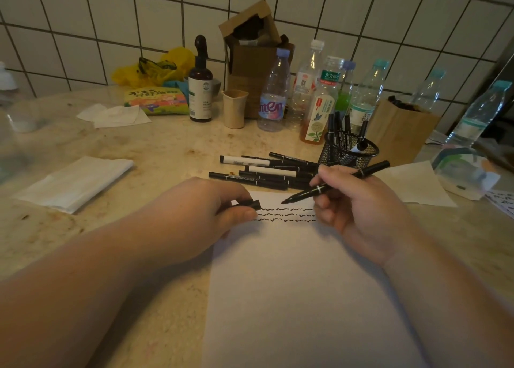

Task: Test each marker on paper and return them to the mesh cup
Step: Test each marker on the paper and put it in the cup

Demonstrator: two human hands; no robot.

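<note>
Surface: beige marbled stone bench (167, 145) under a white tiled wall.
Paper: white sheet of paper (300, 284) at the near edge of the bench, centre; three rows of black wavy test marks (286, 214) across its far end.
Right hand: right hand (358, 209) over the far right corner of the paper, fingers curled closed around an uncapped black marker (336, 182); tip pointing left and down, just above the top row of marks; contact with the paper not discernible.
Left hand: left hand (200, 214) at the far left corner of the paper, thumb and fingers pinched on a small black marker cap (251, 204).
Loose markers: pile of black and white-barrelled markers (264, 171) lying flat just beyond the far edge of the paper.
Mesh cup: black wire-mesh cup (347, 150) upright, just right of the pile and beyond the right hand; several black markers (339, 128) standing in it.
Back of bench: row of clear plastic bottles (274, 95), brown pump bottle (200, 89), beige cup (235, 107), open cardboard box (250, 33).
Left side: folded white tissue (75, 182) near the left edge; yellow plastic bag (155, 67) at the wall.
</note>
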